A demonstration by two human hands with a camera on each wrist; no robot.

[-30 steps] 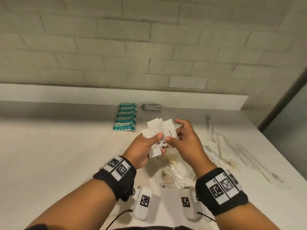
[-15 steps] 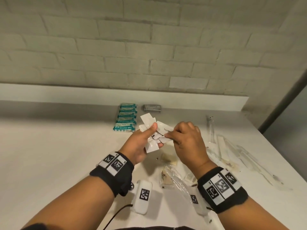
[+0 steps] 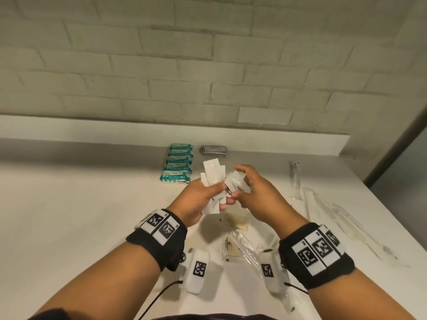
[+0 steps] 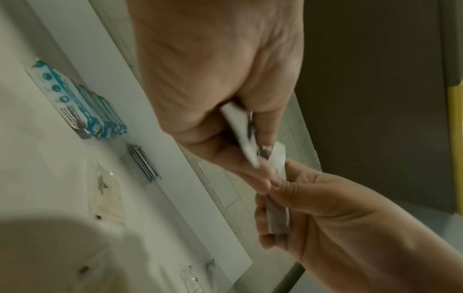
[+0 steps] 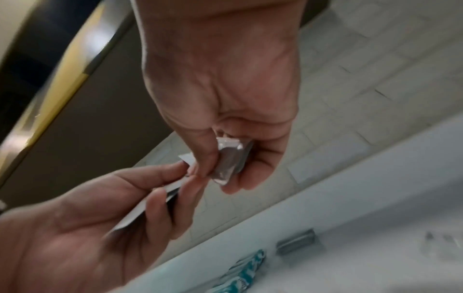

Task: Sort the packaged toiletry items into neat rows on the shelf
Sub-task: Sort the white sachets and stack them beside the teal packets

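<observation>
Above the white shelf (image 3: pixel 80 204), my left hand (image 3: pixel 203 195) grips a fanned bunch of small white sachets (image 3: pixel 213 176). Close beside it, my right hand (image 3: pixel 251 192) pinches one white sachet (image 3: pixel 238 184) with printed text, between thumb and fingers. In the right wrist view that sachet (image 5: pixel 229 158) sits curled inside the fingers, and the left hand's bunch (image 5: pixel 148 204) shows edge-on. In the left wrist view the bunch (image 4: pixel 241 134) is wedged under the thumb. A neat row of teal-and-white packets (image 3: pixel 178 166) lies at the back, with a stack of grey sachets (image 3: pixel 214 150) to its right.
Loose clear-wrapped items (image 3: pixel 235 248) lie on the shelf under my hands. Long clear-wrapped sticks (image 3: pixel 323 211) are scattered toward the right edge. A low white ledge (image 3: pixel 138 130) and a brick wall (image 3: pixel 208 65) close off the back.
My right hand has drawn one sachet a little right of the bunch and turned it upward. The left hand holds the fanned bunch in about the same place.
</observation>
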